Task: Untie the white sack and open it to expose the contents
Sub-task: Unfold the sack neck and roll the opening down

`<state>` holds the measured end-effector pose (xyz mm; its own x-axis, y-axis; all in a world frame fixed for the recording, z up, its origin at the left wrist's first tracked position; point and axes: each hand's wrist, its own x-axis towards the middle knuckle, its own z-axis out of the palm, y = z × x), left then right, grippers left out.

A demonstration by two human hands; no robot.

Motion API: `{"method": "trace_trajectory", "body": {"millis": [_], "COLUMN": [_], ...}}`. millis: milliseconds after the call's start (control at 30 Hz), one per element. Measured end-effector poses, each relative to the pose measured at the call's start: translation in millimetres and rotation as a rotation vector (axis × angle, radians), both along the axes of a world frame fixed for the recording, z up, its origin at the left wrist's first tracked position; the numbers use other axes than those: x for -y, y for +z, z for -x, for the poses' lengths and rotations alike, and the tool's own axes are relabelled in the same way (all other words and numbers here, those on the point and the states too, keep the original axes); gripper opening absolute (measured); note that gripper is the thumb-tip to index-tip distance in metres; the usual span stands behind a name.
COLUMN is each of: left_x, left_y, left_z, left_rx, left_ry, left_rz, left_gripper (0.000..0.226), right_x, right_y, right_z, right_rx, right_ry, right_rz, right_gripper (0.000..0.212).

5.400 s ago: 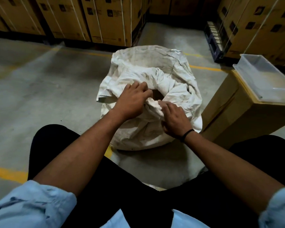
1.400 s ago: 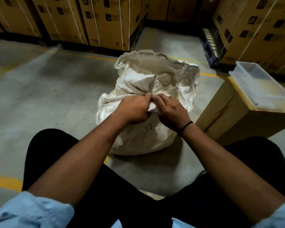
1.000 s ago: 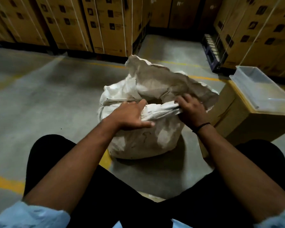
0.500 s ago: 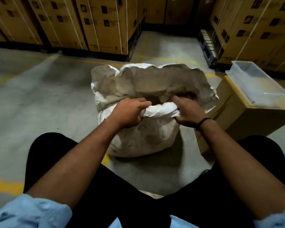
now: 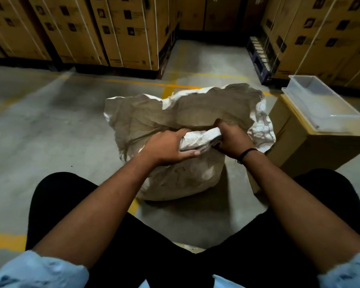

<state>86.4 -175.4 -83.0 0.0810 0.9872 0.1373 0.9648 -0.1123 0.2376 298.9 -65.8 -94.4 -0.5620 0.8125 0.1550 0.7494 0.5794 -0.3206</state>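
The white sack (image 5: 183, 175) stands on the concrete floor between my knees. Its mouth is spread wide, and the far flap (image 5: 187, 113) stands up, showing a dull brown inner side. My left hand (image 5: 166, 147) grips the rolled near rim (image 5: 202, 136) from the left. My right hand (image 5: 231, 138), with a black band on its wrist, grips the same rim from the right. The rolled rim and both hands hide what lies inside the sack.
A cardboard box (image 5: 312, 150) stands close to the right of the sack, with a clear plastic tray (image 5: 320, 104) on top. Stacks of strapped cartons (image 5: 116, 30) line the back. Yellow lines (image 5: 6, 240) cross the floor.
The mouth has gone from bunched under both hands to pulled wide. My hands moved apart along the near rim and folded it down, and the far flap spread wider to the left.
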Motion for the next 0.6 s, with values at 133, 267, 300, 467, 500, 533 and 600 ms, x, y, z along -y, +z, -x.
{"method": "trace_trajectory", "body": {"millis": [133,267,300,467,500,533,600], "left_x": [-2,-4,-3,-5,-5,-6,-7], "left_y": [-5,-7,-7,-12,-13,-13,-14], "left_z": [7,8,9,18,21,23,31], "left_rx": [-0.111,-0.146,-0.141,-0.121,-0.135,-0.158,-0.2], "left_ry": [-0.018,-0.089,-0.097,-0.122,-0.141,-0.168,-0.222], "left_rz": [-0.03,-0.091,-0.115,-0.162,-0.155,-0.141,-0.128], "left_gripper": [0.061,0.06,0.059,0.059,0.06,0.062,0.068], "right_x": [5,-2,-15,-79,-77,-70,-59], "right_y": [18,51,53,2,-10,-20,-31], "right_z": [5,16,20,12,8,6,9], "right_rx": [0.302,0.186,0.194,0.242,0.264,0.308,0.404], "right_ry": [0.101,0.063,0.036,-0.083,-0.122,-0.153,-0.111], "right_rz": [-0.221,-0.579,-0.521,0.564,0.792,0.957,0.998], "right_gripper": [0.116,0.13,0.129,0.09,0.071,0.063,0.069]}}
